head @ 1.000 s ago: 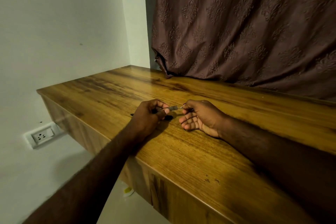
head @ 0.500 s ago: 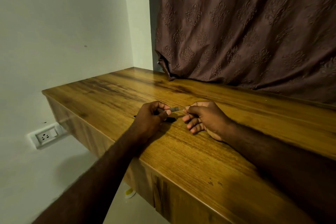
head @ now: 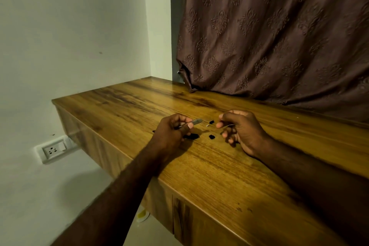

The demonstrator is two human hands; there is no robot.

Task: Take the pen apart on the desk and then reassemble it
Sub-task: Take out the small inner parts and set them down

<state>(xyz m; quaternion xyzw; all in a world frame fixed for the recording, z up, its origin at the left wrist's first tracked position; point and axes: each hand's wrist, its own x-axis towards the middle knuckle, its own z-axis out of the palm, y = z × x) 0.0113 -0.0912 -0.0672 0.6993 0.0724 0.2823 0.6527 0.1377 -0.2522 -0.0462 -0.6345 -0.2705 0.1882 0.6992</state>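
Note:
My left hand (head: 173, 132) is closed around the grey pen barrel (head: 196, 122), whose open end points right. About a hand's width to the right, my right hand (head: 240, 131) pinches a thin pale refill (head: 227, 126) between thumb and forefinger. On the wooden desk (head: 219, 166) between the hands lie two small black pen pieces (head: 211, 121) (head: 211, 136) and a tiny white bit (head: 207, 125). A longer black pen part (head: 191, 136) lies just under my left hand, partly hidden.
A brown patterned curtain (head: 269, 36) hangs along the desk's back edge. A white wall (head: 69, 36) closes off the left end of the desk. A wall socket (head: 53, 149) sits below the desk top at the left. Something small and yellow-white (head: 142, 214) lies on the floor.
My hands were joined at the pen; now the right hand has drawn away to the right with the refill. Small black pieces now lie on the desk between the hands.

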